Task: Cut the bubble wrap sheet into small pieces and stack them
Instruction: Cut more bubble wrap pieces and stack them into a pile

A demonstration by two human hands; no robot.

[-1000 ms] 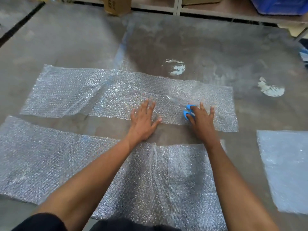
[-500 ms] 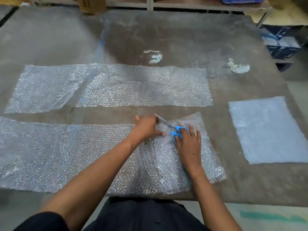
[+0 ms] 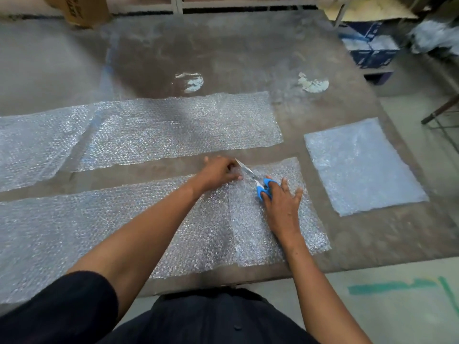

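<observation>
While the near bubble wrap strip (image 3: 139, 219) lies across the lower half of the frame, the left hand (image 3: 218, 171) pinches its far edge with curled fingers and the right hand (image 3: 280, 202) holds blue-handled scissors (image 3: 255, 181), its other fingers spread. A cut looks about to start; next, blades must run straight toward the body. One finished piece (image 3: 362, 165) lies at right; a second strip (image 3: 149, 132) waits above.
</observation>
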